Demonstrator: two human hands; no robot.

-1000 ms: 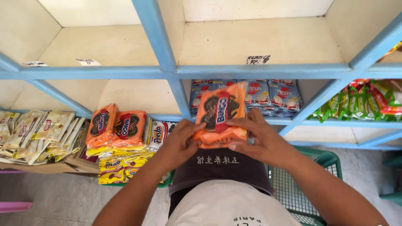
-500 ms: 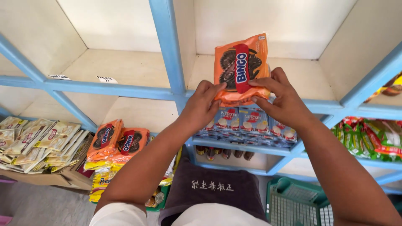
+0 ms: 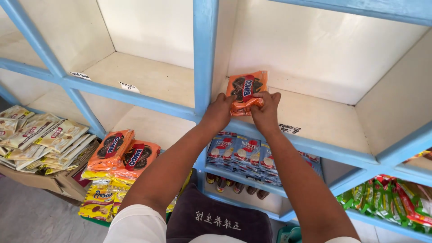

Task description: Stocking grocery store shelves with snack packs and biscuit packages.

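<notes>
Both of my hands grip an orange cookie packet [image 3: 246,89] with dark round biscuits printed on it. My left hand [image 3: 219,110] holds its lower left side, and my right hand [image 3: 265,109] holds its lower right side. The packet stands upright at the front left of a cream shelf compartment [image 3: 315,118], just right of a blue upright post [image 3: 204,54]. Whether its bottom edge rests on the shelf board is hidden by my fingers.
More orange cookie packets [image 3: 122,155] lie stacked over yellow packs [image 3: 100,198] at lower left. Blue sachets [image 3: 238,150] fill the compartment below. Beige packets [image 3: 42,137] sit far left, green and red snack bags [image 3: 387,198] lower right. A green basket [image 3: 288,235] stands by my legs.
My hands lifted the orange packet from chest height up and forward into the upper shelf compartment. My view tilted up with them.
</notes>
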